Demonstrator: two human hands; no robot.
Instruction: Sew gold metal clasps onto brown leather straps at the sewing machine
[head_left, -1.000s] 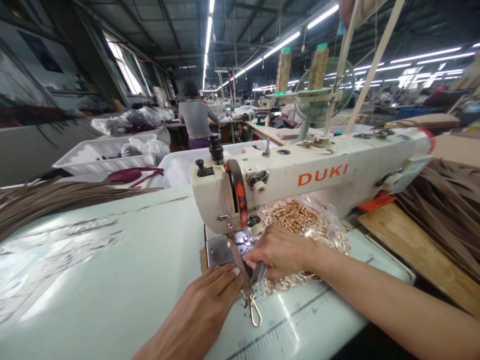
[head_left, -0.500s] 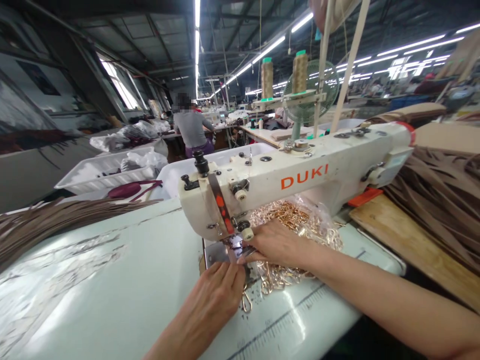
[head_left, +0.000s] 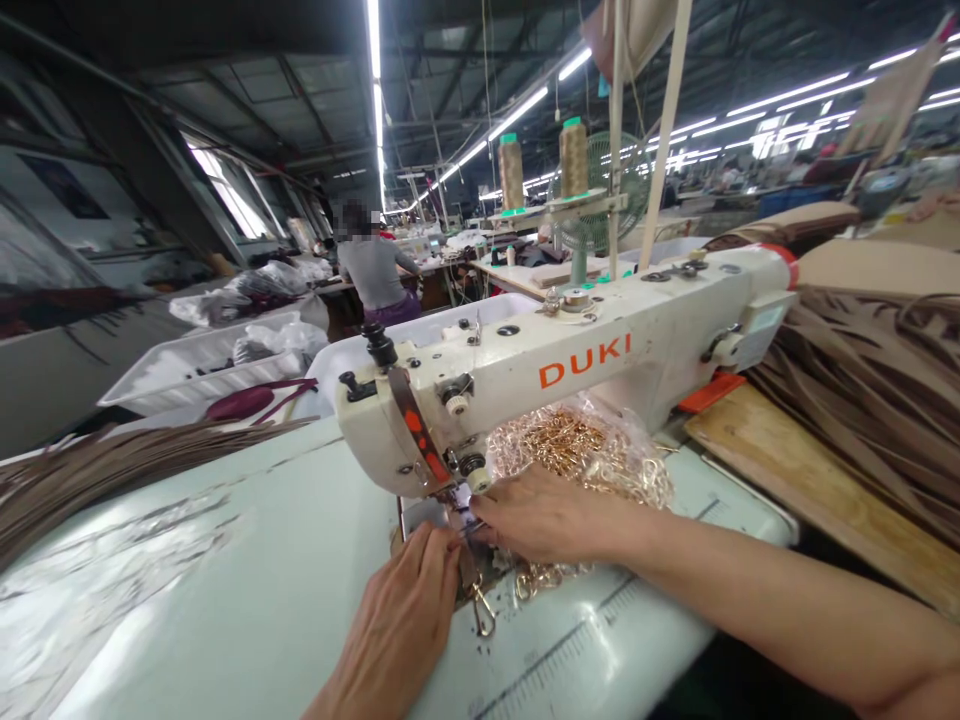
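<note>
At a white sewing machine [head_left: 585, 362], a narrow brown strap [head_left: 468, 568] lies beneath the needle area, with a gold snap hook [head_left: 482, 612] at its near end. My left hand [head_left: 409, 600] is closed on the strap's left edge, fingertips close in front of the presser foot. My right hand [head_left: 547, 515] reaches in from the right, its fingers bent together beside the presser foot; what they pinch is hidden. Behind that hand, a heap of gold snap hooks [head_left: 562, 435] lies in clear plastic under the machine arm.
Brown straps [head_left: 112, 455] lie bundled at left, with more strips [head_left: 862, 370] at right beside a wooden board [head_left: 810, 480]. White bins [head_left: 202, 365] stand beyond the table [head_left: 247, 590]. Thread cones [head_left: 574, 160] rise behind the machine. Another person [head_left: 373, 265] stands farther back.
The view has shifted, so the machine sits farther left and slightly lower. More of the strap and its snap hook now shows between my hands. Both hands stay by the presser foot.
</note>
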